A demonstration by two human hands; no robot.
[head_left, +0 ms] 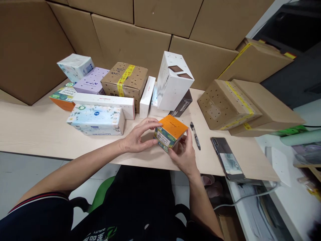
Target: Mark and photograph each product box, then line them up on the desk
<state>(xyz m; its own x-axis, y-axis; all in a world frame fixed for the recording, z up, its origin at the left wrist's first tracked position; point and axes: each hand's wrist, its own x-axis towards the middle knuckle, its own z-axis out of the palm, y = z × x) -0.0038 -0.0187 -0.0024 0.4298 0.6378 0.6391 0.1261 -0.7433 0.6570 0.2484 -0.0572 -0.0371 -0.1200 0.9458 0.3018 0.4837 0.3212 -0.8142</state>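
Observation:
A small orange box (174, 126) with a green patterned side is held just above the front part of the table, tilted between my two hands. My right hand (185, 152) grips its right end, thumb on the near side and fingers around the far edge. At the left end, my left hand (140, 135) has its fingertips on the top edge and its thumb on the patterned side. The underside of the box is hidden. Right of it lies a black pen (195, 135). Behind it stand a tall white box (174, 80) and a dark box (184, 103).
Left on the table (32, 134) are a floral tissue pack (96, 119), long white boxes (105, 102), a purple box (91, 80) and a taped carton (125, 82). More cartons (228, 105) and a phone (227, 159) lie right. Large cardboard boxes (130, 43) wall off the back.

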